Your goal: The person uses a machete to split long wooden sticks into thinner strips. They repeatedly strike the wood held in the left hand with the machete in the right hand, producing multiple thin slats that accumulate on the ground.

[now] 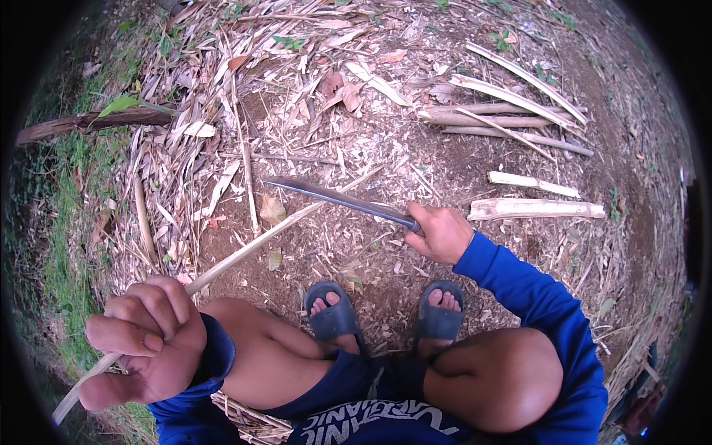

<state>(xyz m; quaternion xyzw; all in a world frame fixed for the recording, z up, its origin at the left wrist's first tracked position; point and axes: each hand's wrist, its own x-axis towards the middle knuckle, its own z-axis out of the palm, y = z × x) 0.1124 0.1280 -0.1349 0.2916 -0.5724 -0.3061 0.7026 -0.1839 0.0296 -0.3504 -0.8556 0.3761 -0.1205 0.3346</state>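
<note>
My left hand (148, 341), at the lower left, is closed round a long, thin, pale wooden strip (256, 245). One end of the strip sticks out behind the fist; the other slants up and away to the middle of the view. In my right hand (443, 233) is a long-bladed knife (356, 202), gripped by its handle, which the fingers mostly hide. Its blade points left and crosses the strip near the far end. Whether blade and strip touch, I cannot tell.
Split pale wood pieces (538, 209) and several longer sticks (504, 120) lie at the right. A dark branch (93, 122) lies far left. Dry leaves and shavings cover the ground. My sandalled feet (334, 315) are below the knife, and a stick bundle (252, 423) shows beneath my left leg.
</note>
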